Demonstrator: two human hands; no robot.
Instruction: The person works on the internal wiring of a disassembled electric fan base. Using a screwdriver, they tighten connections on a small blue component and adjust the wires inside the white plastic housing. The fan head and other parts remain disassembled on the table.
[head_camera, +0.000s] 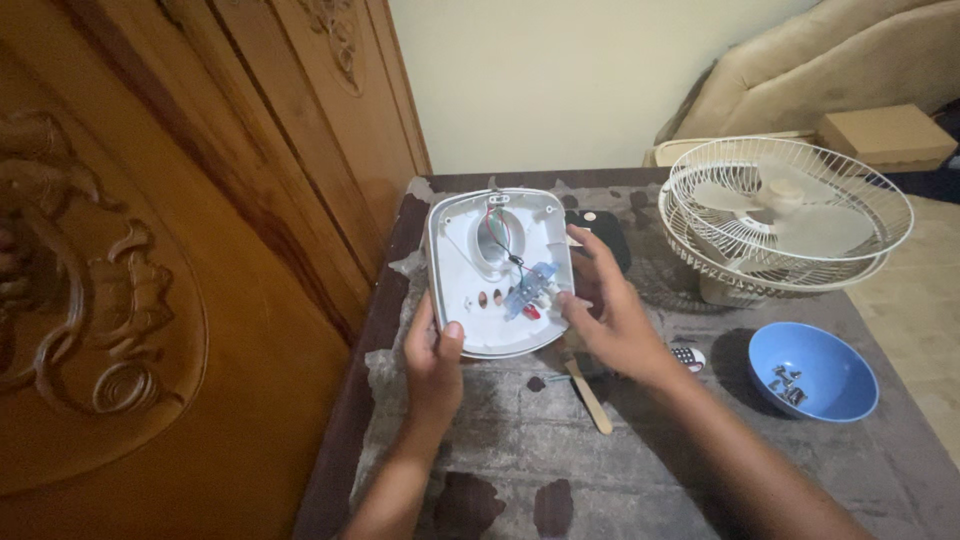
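My left hand (434, 352) grips the near left rim of a white plastic fan base shell (460, 285), which is tilted up so its hollow inside faces me. Inside it sit a small bluish switch part with red and black wires (527, 290). My right hand (608, 310) rests against the shell's right edge, fingers spread and touching beside that switch part. Below the right hand lies a tool with a pale wooden handle (590, 392) on the table.
A worn grey-brown table (640, 470) carries a white fan cage with blades (785, 212), a blue bowl (812, 368) holding several screws, and a black object (605, 232) behind the shell. A carved wooden panel (150, 250) stands at the left. A cardboard box (885, 135) lies behind.
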